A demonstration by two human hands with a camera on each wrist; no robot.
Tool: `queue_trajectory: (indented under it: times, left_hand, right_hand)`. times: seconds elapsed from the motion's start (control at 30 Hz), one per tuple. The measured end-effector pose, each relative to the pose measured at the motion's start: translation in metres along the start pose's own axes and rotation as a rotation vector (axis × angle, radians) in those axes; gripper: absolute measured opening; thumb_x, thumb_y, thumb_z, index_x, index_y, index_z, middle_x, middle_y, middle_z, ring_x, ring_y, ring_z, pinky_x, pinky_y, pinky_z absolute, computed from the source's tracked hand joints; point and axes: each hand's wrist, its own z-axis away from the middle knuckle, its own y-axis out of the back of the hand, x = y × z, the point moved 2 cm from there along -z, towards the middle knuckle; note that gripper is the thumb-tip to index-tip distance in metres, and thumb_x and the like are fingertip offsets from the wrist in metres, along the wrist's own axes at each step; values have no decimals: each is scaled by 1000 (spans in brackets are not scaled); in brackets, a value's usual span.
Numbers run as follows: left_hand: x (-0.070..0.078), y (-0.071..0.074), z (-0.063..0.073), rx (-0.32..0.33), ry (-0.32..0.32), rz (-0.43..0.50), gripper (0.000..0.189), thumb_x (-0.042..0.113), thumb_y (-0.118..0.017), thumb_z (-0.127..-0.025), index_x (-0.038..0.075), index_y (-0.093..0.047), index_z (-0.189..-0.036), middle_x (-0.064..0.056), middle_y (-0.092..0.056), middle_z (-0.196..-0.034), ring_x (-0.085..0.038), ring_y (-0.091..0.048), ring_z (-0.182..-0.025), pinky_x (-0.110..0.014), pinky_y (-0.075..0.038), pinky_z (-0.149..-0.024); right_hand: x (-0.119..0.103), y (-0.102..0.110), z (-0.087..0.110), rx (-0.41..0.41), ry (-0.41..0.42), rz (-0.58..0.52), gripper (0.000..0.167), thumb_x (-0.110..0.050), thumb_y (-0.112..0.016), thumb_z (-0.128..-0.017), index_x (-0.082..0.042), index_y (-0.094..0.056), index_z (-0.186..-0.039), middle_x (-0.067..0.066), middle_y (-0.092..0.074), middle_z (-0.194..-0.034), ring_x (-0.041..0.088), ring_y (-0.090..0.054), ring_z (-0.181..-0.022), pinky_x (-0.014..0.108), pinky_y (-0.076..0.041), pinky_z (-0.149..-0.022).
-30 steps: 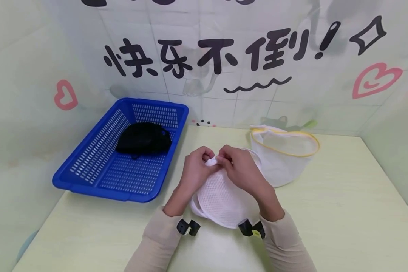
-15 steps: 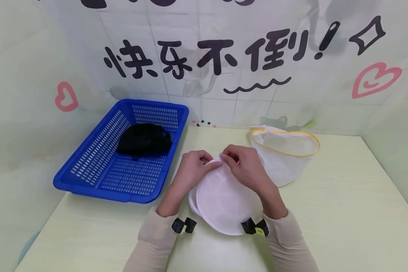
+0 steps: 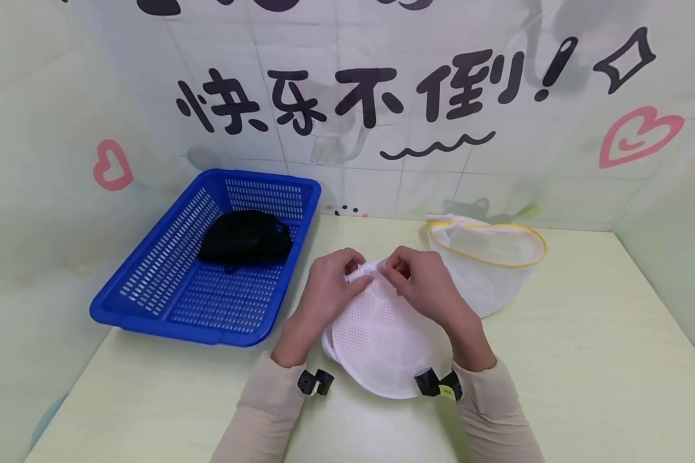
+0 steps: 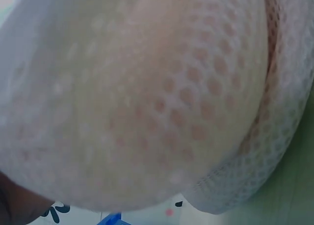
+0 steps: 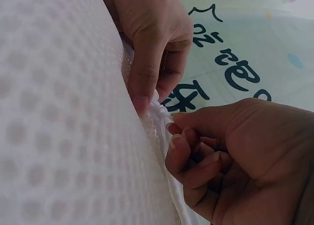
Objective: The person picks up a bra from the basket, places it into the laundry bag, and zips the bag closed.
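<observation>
A white mesh laundry bag (image 3: 382, 341), round and honeycomb-patterned, is held up between both hands in the head view. My left hand (image 3: 328, 283) pinches its top edge, thumb on the near side. Close by on the right, my right hand (image 3: 423, 283) pinches the zipper strip (image 5: 159, 114) along that edge with thumb and forefinger. Whether a zipper pull sits between those fingertips is hard to tell. Mesh fabric (image 4: 162, 112) fills most of the left wrist view and hides the left fingers there.
A blue plastic basket (image 3: 208, 337) with a black item (image 3: 246, 236) inside stands at the left. Behind the right hand is a second white bag (image 3: 481, 283) with a yellow rim, standing open on the pale table (image 3: 585, 360). A printed sheet (image 3: 359, 141) hangs behind.
My right hand has shifted slightly right along the bag's edge, away from the left hand. The bag's mesh face hangs a little lower and shows more. Basket and yellow-rimmed bag stay put.
</observation>
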Motion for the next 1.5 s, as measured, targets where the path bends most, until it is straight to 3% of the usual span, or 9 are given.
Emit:
queue_trajectory:
  times: [0.2,0.43,0.73,0.97,1.07,1.5]
  left_hand:
    - [-7,-3,0,54,-34,115,22,9,-80,-77,3,-71,-96,-4,-60,-77,-16,-54,-69,-26,-44,-62]
    - [-13,-7,0,81,-26,237,24,5,-80,-75,4,-71,-98,-3,-57,-77,-15,-53,-71,-26,-41,-63]
    - [-12,-13,0,125,-113,212,20,4,-78,-76,4,-71,-96,-3,-54,-75,-15,-51,-69,-25,-40,-60]
    - [-16,-9,-1,113,-91,190,19,6,-80,-76,4,-73,-93,-2,-56,-73,-14,-51,-68,-25,-42,-61]
    - [-16,-7,-2,102,-105,179,19,6,-80,-76,4,-74,-93,-2,-57,-73,-15,-51,-68,-25,-42,-60]
    - [-17,-4,0,78,-106,216,20,6,-80,-76,4,-74,-95,-2,-58,-74,-14,-51,-68,-24,-41,-59]
  right_hand:
    - [3,-1,0,-10,47,35,11,-16,-70,-88,-10,-62,-82,-6,-54,-60,7,-50,-52,27,-40,-50]
    - [3,-2,0,8,27,12,8,-15,-67,-90,-12,-65,-82,-7,-55,-60,9,-52,-52,28,-41,-47]
    - [-1,-10,-1,43,49,63,11,-17,-63,-93,-8,-65,-87,-4,-49,-60,12,-44,-55,28,-39,-52]
    - [-2,-10,-1,102,148,179,6,-10,-61,-93,-9,-63,-88,-1,-57,-67,14,-49,-58,29,-40,-55]
    - [-1,-8,-1,117,144,208,6,-11,-61,-93,-11,-63,-88,-1,-58,-68,14,-49,-58,29,-40,-55]
    - [7,-3,0,131,117,140,7,-10,-63,-92,-10,-65,-85,-1,-57,-66,15,-46,-56,30,-39,-54]
